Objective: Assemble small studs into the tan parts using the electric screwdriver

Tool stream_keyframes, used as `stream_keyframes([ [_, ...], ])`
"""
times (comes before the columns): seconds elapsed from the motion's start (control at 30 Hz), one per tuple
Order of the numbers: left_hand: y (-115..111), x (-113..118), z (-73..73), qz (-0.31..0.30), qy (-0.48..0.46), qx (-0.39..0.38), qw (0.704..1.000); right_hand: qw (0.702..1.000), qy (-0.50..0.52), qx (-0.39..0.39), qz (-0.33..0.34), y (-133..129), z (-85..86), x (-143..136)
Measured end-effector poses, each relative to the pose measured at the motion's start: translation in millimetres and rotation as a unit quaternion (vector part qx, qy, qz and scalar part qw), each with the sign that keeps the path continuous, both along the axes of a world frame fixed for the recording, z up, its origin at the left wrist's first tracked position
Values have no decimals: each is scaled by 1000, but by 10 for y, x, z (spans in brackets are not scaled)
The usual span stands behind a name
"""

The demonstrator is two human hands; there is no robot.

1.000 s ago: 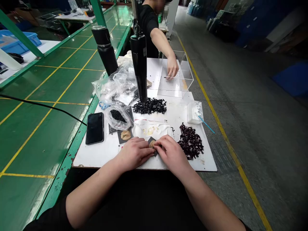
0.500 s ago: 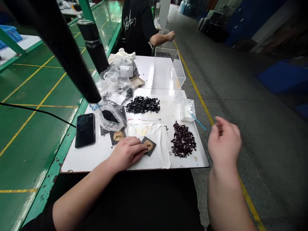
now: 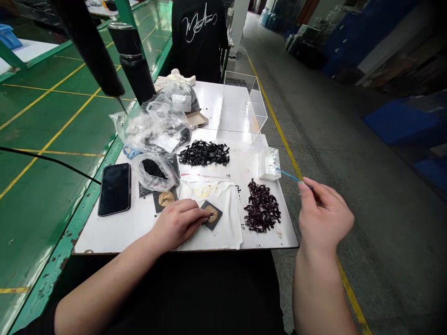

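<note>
My right hand [image 3: 324, 209] pinches the end of a thin blue stick [image 3: 289, 175] off the table's right edge. The stick's other end reaches into a small white box [image 3: 268, 164]. My left hand [image 3: 179, 221] has thumb and fingers pinched on a small dark part [image 3: 210, 215], mostly hidden. That part sits at a round tan lump [image 3: 213, 214] on a dark square pad [image 3: 212, 225]. Left of it is a second tan lump [image 3: 166, 199] on its own pad. Small gold pieces [image 3: 205, 191] lie on a white cloth [image 3: 223, 237].
Dark red parts [image 3: 261, 207] and black parts [image 3: 204, 153] lie in piles. Plastic bags [image 3: 164, 121], a phone [image 3: 114, 190] and a black bottle [image 3: 137, 74] stand left. A power screwdriver [image 3: 94, 51] hangs above. Behind are a clear box [image 3: 240, 107] and a co-worker [image 3: 199, 42].
My right hand has closed on the blue stick, which now slopes less steeply from the box. My left hand stays at the pad. The co-worker's arm has dropped from sight.
</note>
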State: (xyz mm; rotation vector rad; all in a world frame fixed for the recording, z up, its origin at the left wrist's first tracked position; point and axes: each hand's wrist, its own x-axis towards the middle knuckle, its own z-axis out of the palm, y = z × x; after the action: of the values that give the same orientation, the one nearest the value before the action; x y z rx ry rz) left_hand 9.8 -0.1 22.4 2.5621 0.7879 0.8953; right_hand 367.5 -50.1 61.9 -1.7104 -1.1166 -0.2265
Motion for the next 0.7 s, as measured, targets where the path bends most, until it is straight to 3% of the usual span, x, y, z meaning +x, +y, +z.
stream_keyframes([
  [0.1, 8, 4, 13, 2, -8, -25, 1000, 993, 68, 92, -8, -39, 86, -64],
  [0.23, 22, -3, 4, -3, -2, -49, 999, 956, 216, 175, 89, -88, 165, -181],
  [0.43, 40, -17, -45, -30, 12, -58, 998, 919, 310, 103, 219, -169, 116, -405],
  [0.7, 49, -24, -42, -65, 23, -46, 997, 918, 295, -5, 265, -213, -87, -600],
])
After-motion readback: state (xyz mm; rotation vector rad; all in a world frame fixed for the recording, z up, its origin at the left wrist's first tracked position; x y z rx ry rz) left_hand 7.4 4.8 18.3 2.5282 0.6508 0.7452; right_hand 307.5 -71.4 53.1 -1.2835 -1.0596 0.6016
